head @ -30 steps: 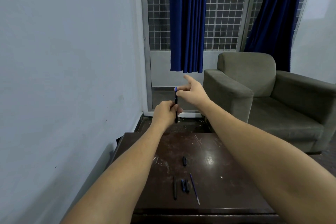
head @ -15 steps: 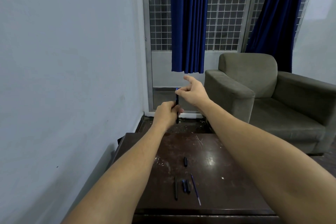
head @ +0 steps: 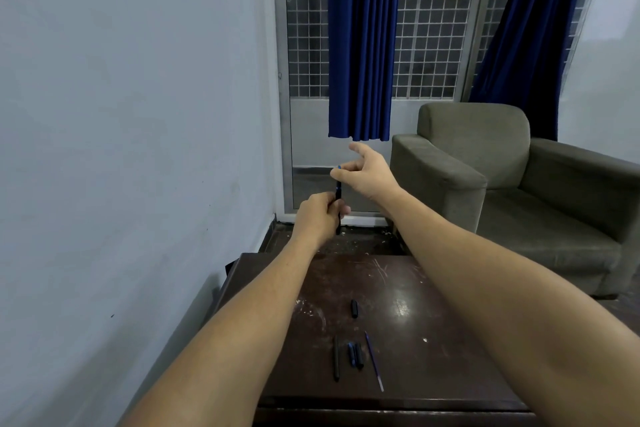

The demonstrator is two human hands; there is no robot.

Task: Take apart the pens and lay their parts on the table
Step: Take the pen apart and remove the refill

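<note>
I hold a dark pen (head: 338, 192) upright in the air beyond the table's far edge. My left hand (head: 317, 217) grips its lower barrel. My right hand (head: 369, 170) pinches the blue top end between thumb and finger, the index finger sticking out. On the dark wooden table (head: 433, 340) lie pen parts: a black barrel (head: 336, 357), two short dark pieces (head: 355, 355) side by side, a thin blue refill (head: 374, 360), and a small black cap (head: 354, 308) farther back.
A grey wall runs close along the left. A grey armchair (head: 519, 184) stands beyond the table on the right. Blue curtains (head: 362, 42) hang over a gridded window behind. The table's front edge is near the frame bottom.
My right hand has lifted slightly, so more of the pen shows between the two hands. The parts on the table have not moved.
</note>
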